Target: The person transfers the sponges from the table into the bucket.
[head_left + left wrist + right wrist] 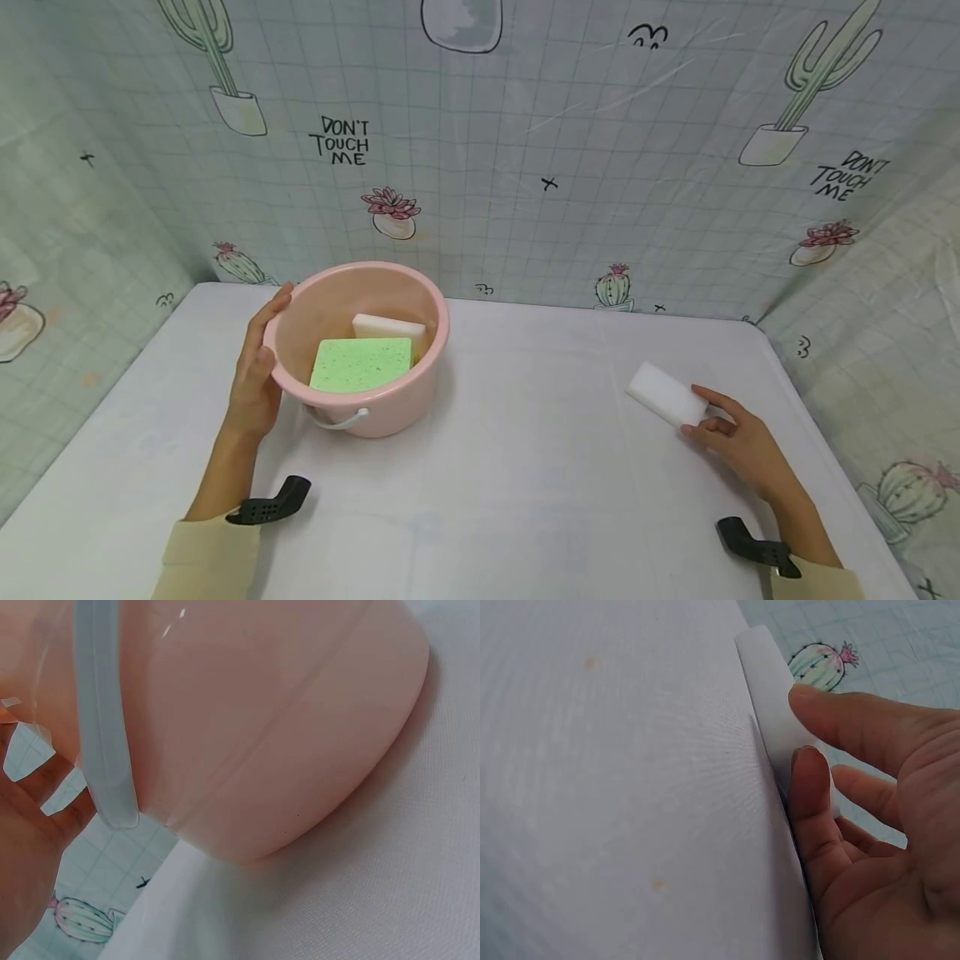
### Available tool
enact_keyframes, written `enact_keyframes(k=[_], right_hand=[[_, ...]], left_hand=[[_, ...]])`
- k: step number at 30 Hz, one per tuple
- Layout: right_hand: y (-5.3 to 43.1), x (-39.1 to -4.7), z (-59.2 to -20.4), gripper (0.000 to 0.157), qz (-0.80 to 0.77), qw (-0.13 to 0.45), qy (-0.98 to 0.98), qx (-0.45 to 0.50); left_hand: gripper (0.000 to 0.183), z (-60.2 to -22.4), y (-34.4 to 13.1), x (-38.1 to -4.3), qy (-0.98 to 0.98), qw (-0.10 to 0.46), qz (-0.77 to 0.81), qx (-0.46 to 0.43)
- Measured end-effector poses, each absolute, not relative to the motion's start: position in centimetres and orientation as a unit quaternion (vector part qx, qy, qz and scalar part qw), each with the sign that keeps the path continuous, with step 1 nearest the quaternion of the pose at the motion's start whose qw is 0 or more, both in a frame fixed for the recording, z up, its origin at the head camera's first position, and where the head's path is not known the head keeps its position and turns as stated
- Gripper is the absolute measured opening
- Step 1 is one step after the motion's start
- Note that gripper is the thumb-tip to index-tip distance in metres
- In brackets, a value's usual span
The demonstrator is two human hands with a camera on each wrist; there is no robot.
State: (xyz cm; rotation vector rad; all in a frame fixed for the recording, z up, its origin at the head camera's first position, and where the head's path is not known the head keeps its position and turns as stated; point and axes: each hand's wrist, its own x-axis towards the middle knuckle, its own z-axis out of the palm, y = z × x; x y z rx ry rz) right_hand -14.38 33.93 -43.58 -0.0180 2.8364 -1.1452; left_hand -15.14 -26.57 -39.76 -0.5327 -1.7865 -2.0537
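Note:
A pink bucket (390, 408) with a pale handle (105, 720) stands on the left of the table. Inside it lie a green sponge (362, 365) and a whitish sponge block (386, 327). My left hand (255, 383) rests against the bucket's left side at the rim, fingers extended along the outer wall; in the left wrist view its fingertips are hidden behind the bucket. On the right, a white sponge (663, 393) lies on the table. My right hand (738, 442) pinches its near right end between thumb and fingers, also visible in the right wrist view.
A white-covered table (510, 500) spreads between the two hands. Behind it and at both sides hangs a grid-patterned cloth (480, 150) printed with cacti. A black wrist device (273, 502) sits on the left forearm, another (753, 546) on the right.

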Motion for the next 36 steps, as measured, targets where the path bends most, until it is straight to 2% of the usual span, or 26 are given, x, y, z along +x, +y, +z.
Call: enact_keyframes(k=[16,31,36], right_hand=[[33.6,-14.6,-44.4,0.065,-0.375,-0.011,0.927,0.002],[33.1,-14.2,-43.2,0.064,-0.403,0.018,0.915,0.008],[32.5,-14.2,-42.5,0.061,-0.4,-0.002,0.916,-0.015]], left_hand=[[0.06,-39.5,-26.8,-15.0,-0.637,0.187,-0.725,-0.184],[0.06,-39.8,-26.7,-15.1,-0.639,0.187,-0.722,-0.188],[0.061,-39.9,-26.6,-15.0,-0.64,0.183,-0.723,-0.186]])
